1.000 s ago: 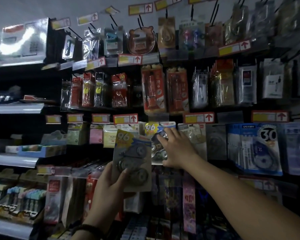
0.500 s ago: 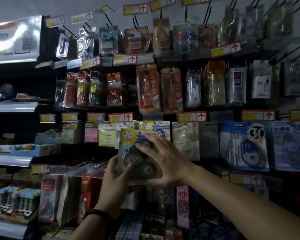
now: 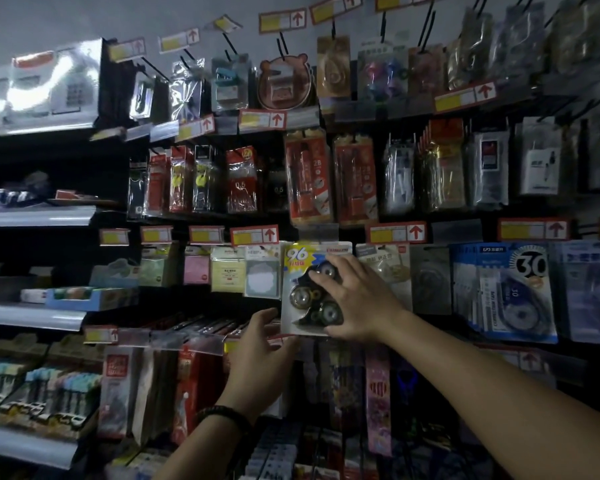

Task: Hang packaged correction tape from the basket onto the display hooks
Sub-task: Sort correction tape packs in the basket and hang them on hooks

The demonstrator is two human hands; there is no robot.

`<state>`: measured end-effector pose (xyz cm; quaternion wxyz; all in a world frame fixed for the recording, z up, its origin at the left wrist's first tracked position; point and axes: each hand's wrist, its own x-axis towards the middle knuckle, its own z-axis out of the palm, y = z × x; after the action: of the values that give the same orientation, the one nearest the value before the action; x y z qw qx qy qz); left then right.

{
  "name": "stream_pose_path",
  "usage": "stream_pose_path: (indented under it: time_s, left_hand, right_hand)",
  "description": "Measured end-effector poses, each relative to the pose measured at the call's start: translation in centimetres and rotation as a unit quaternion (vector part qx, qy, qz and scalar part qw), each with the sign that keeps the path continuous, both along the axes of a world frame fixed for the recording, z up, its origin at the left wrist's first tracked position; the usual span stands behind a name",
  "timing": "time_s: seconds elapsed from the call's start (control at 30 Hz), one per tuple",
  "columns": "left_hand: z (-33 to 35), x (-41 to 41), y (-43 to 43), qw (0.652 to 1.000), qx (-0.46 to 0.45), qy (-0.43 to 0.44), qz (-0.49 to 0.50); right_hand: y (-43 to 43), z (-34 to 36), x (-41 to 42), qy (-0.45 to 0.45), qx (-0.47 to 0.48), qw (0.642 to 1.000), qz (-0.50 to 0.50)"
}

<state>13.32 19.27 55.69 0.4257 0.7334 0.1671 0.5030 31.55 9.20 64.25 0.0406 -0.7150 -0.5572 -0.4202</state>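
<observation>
Here, a person's two bare arms reached up to a dim shop wall crowded with hanging stationery. The task's thing, a flat card-backed correction tape pack [image 3: 314,289] with a yellow "96" burst and three round spools under a clear plastic bubble, sat upright against the display. It was in the row just below a red-framed price label with an arrow [image 3: 253,234]. It hung level with its neighbours, among them a blue card pack marked "30" [image 3: 506,292] well to the right.

The right hand [image 3: 357,303] lay over the pack's front, fingers [image 3: 317,277] spread fairly straight across the bubble and thumb near the bottom edge, pressing rather than clenching. The left hand [image 3: 260,344] was loose and unclenched just beneath the lower left corner. Whether it touched the card could not be told. The display hook was hidden behind the card, so whether the pack was already threaded on could not be told either. The basket was not in view.

The pack was probably very light. Its card back looked stiff enough to hold flat but easy to bend, and the bubble looked smooth and slippery. The best hold seemed to be the card's side or bottom edges, steering the top hole onto the hook. That hole looked the likeliest place to tear.
</observation>
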Motion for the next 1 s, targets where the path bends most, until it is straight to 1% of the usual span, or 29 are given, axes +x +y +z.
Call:
stream_pose_path:
  time_s: [0.13,0.23,0.33,0.53,0.8,0.9,1.0]
  left_hand:
    - [-0.2,-0.2,0.2,1.0,0.008,0.021,0.006]
    - [-0.2,-0.3,0.3,1.0,0.008,0.007,0.02]
    - [-0.2,-0.6,0.6,1.0,-0.004,-0.012,0.013]
    - [-0.7,-0.9,0.9,1.0,-0.011,-0.002,-0.003]
    - [-1.2,-1.3,0.4,0.999,-0.025,0.026,-0.003]
    - [-1.5,-1.4,0.1,0.999,-0.008,0.034,-0.008]
    - [-1.9,-2.0,-0.7,0.997,0.037,0.073,-0.008]
  right_hand:
    - [1.0,0.9,0.0,-0.015,-0.008,0.999,-0.037]
    - [1.5,1.2,0.0,-0.024,-0.004,0.998,-0.055]
    - [1.9,1.2,-0.5,-0.022,0.008,0.998,-0.065]
    - [2.0,1.3,-1.1,-0.028,0.028,0.997,-0.073]
    - [2.3,1.3,-1.3,-0.02,-0.014,0.993,-0.113]
    - [2.7,0.5,-1.3,-0.02,-0.011,0.992,-0.126]
    - [2.3,-0.4,-1.2,0.008,-0.003,0.993,-0.114]
